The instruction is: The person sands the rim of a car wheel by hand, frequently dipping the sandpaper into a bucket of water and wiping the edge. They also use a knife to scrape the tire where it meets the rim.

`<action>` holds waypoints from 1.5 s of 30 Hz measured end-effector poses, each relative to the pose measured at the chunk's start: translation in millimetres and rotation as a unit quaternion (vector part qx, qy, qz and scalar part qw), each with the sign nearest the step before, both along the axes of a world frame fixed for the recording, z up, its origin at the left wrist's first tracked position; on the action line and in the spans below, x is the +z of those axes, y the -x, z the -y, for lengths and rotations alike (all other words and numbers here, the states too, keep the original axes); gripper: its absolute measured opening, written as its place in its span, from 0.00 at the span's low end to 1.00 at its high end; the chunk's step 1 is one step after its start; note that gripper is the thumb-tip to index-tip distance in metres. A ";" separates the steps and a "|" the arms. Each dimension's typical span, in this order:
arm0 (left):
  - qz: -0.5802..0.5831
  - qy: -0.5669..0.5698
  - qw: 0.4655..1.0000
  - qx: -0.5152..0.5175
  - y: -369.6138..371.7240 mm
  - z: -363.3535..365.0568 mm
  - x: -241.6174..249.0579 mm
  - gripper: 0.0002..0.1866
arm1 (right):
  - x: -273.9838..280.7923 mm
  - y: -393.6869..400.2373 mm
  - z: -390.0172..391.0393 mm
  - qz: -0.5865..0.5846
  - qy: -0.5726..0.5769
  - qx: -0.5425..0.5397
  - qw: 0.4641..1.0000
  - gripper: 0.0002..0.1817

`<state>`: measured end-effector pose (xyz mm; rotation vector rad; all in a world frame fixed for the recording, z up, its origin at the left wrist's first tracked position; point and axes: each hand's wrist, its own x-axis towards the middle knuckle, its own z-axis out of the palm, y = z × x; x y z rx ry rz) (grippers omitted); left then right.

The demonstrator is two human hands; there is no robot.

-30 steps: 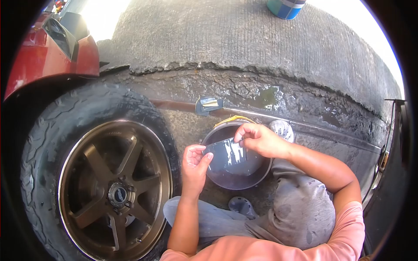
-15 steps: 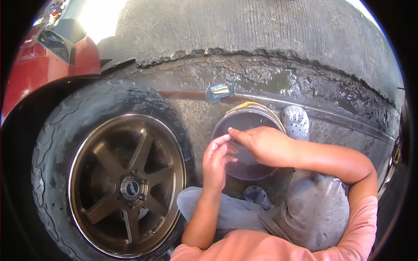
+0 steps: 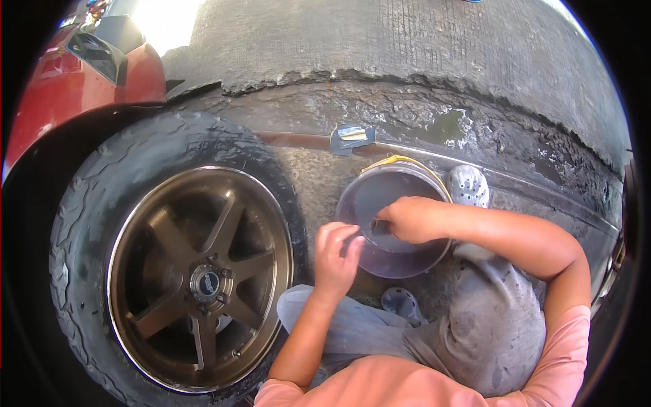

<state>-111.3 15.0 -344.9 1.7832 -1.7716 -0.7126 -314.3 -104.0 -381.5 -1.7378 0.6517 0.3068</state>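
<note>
A dark bucket [image 3: 420, 266] of greyish water stands on the ground between my feet. Over its water hangs my right hand [image 3: 415, 220], fingers pinched together and pointing down; whatever they hold is too small to name. My left hand [image 3: 336, 256] is raised at the bucket's left rim, its fingers bent and apart, with nothing in it. To the left a large tyre [image 3: 81, 237] surrounds a bronze wheel rim [image 3: 169, 237] with a dark centre cap [image 3: 209, 283].
A red vehicle body [image 3: 88, 81] rises above the tyre. Beyond the bucket, a small dark cloth with a pale piece [image 3: 352, 134] lies near a metal ledge. Grey clogs [image 3: 469, 186] flank the bucket. Cracked, wet concrete [image 3: 380, 47] stretches behind.
My hands have moved apart. The right hand has shifted slightly right with its fingers turned down, and the left has drawn back from it. The view has shifted slightly.
</note>
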 end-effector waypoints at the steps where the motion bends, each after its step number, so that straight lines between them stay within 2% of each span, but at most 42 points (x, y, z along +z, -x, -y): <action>1: 0.027 0.027 0.999 0.037 -4.3 -6.6 -2.3 0.09 | -2.2 -5.0 -4.1 -0.037 0.097 0.035 0.994 0.20; 2: 0.015 0.040 0.995 0.089 -11.8 -15.0 -9.1 0.09 | -4.8 -8.8 -5.8 -0.075 0.150 0.091 0.982 0.20; 3: 0.001 0.045 0.991 0.124 -23.9 -22.6 -18.6 0.08 | -10.2 -10.7 -6.8 -0.081 0.159 0.102 0.979 0.19; 5: 0.156 0.052 0.986 0.040 -67.3 -31.4 -42.2 0.09 | -22.3 -11.6 -10.5 -0.091 0.179 0.128 0.971 0.18; 8: 0.286 -0.075 0.946 -0.129 -124.7 -36.2 -59.6 0.14 | -9.1 -6.4 -2.0 -0.055 0.198 0.023 0.978 0.14; 10: 0.368 -0.090 0.873 -0.306 -165.5 -40.5 -73.4 0.18 | 20.7 -13.4 9.2 0.004 0.174 -0.040 0.984 0.13; 12: 0.448 -0.097 0.750 -0.477 -202.1 -46.0 -89.8 0.25 | 49.4 -32.2 13.5 0.084 0.132 -0.101 0.983 0.12; 14: 0.466 -0.090 0.737 -0.481 -219.4 -49.7 -97.9 0.25 | 74.9 -63.1 12.8 0.117 0.048 -0.115 0.985 0.12; 15: 0.475 -0.087 0.727 -0.487 -225.8 -49.2 -99.2 0.25 | 82.7 -83.2 8.9 0.117 -0.043 -0.144 0.982 0.14; 17: 0.438 -0.237 0.748 -0.439 -208.1 -47.1 -86.7 0.28 | 70.2 -130.8 -14.2 0.151 -0.096 -0.210 0.961 0.14; 18: 0.424 -0.294 0.756 -0.403 -199.9 -41.6 -80.4 0.29 | 56.1 -159.3 -30.3 0.153 -0.090 -0.280 0.944 0.15; 19: 0.409 -0.351 0.759 -0.366 -190.2 -36.5 -72.7 0.30 | 32.0 -188.6 -42.3 0.173 -0.142 -0.324 0.919 0.16; 21: 0.477 -0.298 0.743 -0.362 -185.1 -41.0 -75.5 0.32 | 16.3 -228.6 -53.3 0.180 -0.345 -0.469 0.793 0.16; 23: 0.433 -0.143 0.797 -0.397 -218.7 -59.8 -120.4 0.33 | -15.7 -257.8 -72.4 0.160 -0.228 -0.592 0.757 0.15; 24: 0.408 -0.168 0.812 -0.383 -226.3 -61.9 -134.5 0.34 | -33.9 -269.8 -80.1 0.147 -0.167 -0.646 0.730 0.15; 27: 0.412 -0.205 0.807 -0.371 -219.2 -53.9 -128.2 0.33 | -78.2 -297.8 -96.6 0.139 -0.134 -0.701 0.687 0.15; 30: 0.378 -0.327 0.800 -0.332 -207.5 -44.6 -113.6 0.33 | -80.9 -311.9 -82.0 0.194 -0.076 -0.715 0.667 0.14; 33: 0.424 -0.219 0.796 -0.371 -223.7 -57.8 -132.2 0.28 | -76.4 -331.2 -65.7 0.223 0.016 -0.737 0.638 0.14; 35: 0.460 -0.182 0.769 -0.405 -228.7 -60.6 -135.5 0.26 | -68.5 -339.9 -57.3 0.228 0.073 -0.744 0.624 0.15; 37: 0.482 -0.168 0.749 -0.423 -227.8 -58.8 -134.3 0.25 | -64.4 -346.5 -59.6 0.236 0.098 -0.730 0.634 0.20; 40: 0.477 -0.147 0.753 -0.428 -231.0 -60.8 -138.0 0.24 | -71.1 -353.5 -70.4 0.223 0.142 -0.693 0.670 0.24; 41: 0.461 -0.153 0.768 -0.418 -231.7 -62.1 -138.5 0.24 | -75.0 -354.0 -75.6 0.226 0.108 -0.708 0.661 0.24; 43: 0.428 -0.163 0.794 -0.398 -232.4 -63.6 -138.2 0.24 | -75.8 -354.2 -82.4 0.218 0.116 -0.707 0.662 0.24; 45: 0.441 -0.158 0.782 -0.410 -233.7 -62.0 -140.7 0.24 | -72.3 -357.1 -75.6 0.226 0.134 -0.709 0.654 0.24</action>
